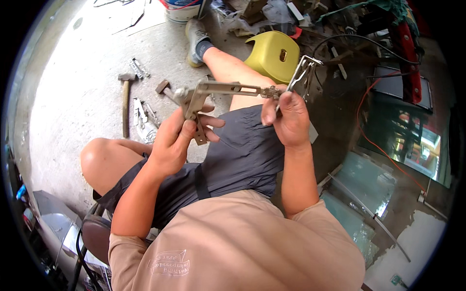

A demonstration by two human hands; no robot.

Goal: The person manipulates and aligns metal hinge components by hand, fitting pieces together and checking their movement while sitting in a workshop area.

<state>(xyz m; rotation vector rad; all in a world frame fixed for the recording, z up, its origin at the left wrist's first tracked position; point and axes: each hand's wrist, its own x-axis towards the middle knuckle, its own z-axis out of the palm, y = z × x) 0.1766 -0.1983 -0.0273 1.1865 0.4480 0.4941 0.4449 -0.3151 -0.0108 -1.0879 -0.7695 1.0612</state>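
Note:
My left hand (172,143) pinches the angled bracket end of a slotted metal hinge arm (221,88) between thumb and finger, its other fingers spread behind. The arm reaches rightward over my lap to a small jointed end. There my right hand (293,119) has its thumb and fingers closed around a shiny bent-metal piece with long loops (302,72), whose exact kind I cannot make out. The jointed end of the arm meets the fingertips of that hand. Part of the grip is hidden behind the thumb.
On the concrete floor at left lie a wooden-handled hammer (125,104), a second hammer (165,88) and several metal hinge parts (141,119). A yellow-green stool (272,56) stands ahead, near a bucket (183,10). Glass panes (361,179) and an orange cord (359,119) lie at right.

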